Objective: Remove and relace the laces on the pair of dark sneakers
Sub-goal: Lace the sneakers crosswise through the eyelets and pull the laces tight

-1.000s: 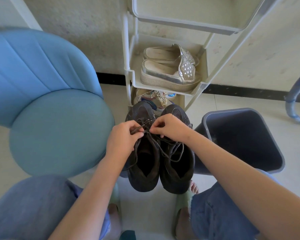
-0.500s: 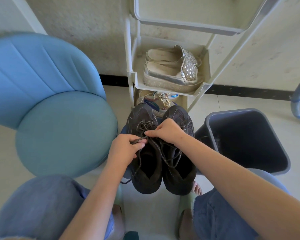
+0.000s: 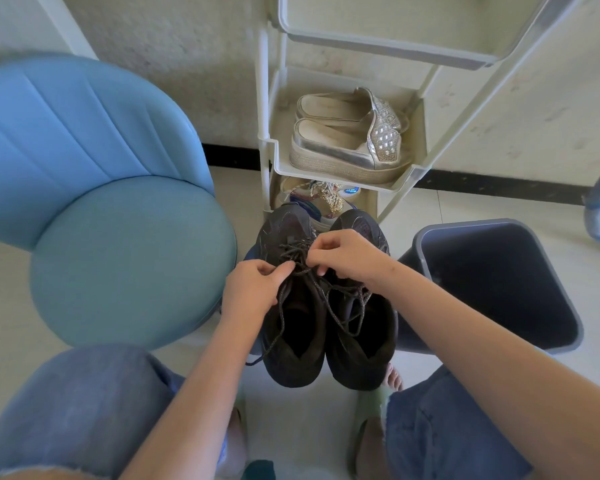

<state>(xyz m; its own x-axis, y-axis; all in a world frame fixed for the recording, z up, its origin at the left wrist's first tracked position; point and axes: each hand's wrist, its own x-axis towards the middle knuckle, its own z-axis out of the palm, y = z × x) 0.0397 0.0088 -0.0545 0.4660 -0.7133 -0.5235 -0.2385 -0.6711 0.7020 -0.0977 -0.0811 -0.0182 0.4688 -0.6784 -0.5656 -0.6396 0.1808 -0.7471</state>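
Sitting well out to the left of the left hand, a blue chair (image 3: 118,244) plays no part in the work. The left hand (image 3: 253,289) has its fingers curled, thumb and forefinger pinching a dark lace (image 3: 281,317) just over the tongue of the left sneaker (image 3: 298,355). From under that hand a loose strand trails down across the shoe's opening and off its outer side. Holding it there looks meant to keep the lace taut so the crossings can be worked loose.

Close against the left hand's fingertips, the right hand (image 3: 347,254) is curled too. Its thumb and forefinger nip the same lace at the crossings nearer the toe, probably to draw a length out of an eyelet; which eyelet cannot be made out. This hand reaches across the right sneaker (image 3: 367,348), which lies under its wrist with its lace threaded and hanging in slack loops.

Both shoes stand side by side, touching, toes away from the person and heels between the knees. That placing keeps the eyelets facing up and within easy reach of both hands.

Beyond the hands a white rack (image 3: 264,98) holds a pair of silver shoes (image 3: 340,147). To the right of the right forearm stands a dark bin (image 3: 464,225), near the right sneaker. Unlacing looks barely begun, and only on the left shoe.
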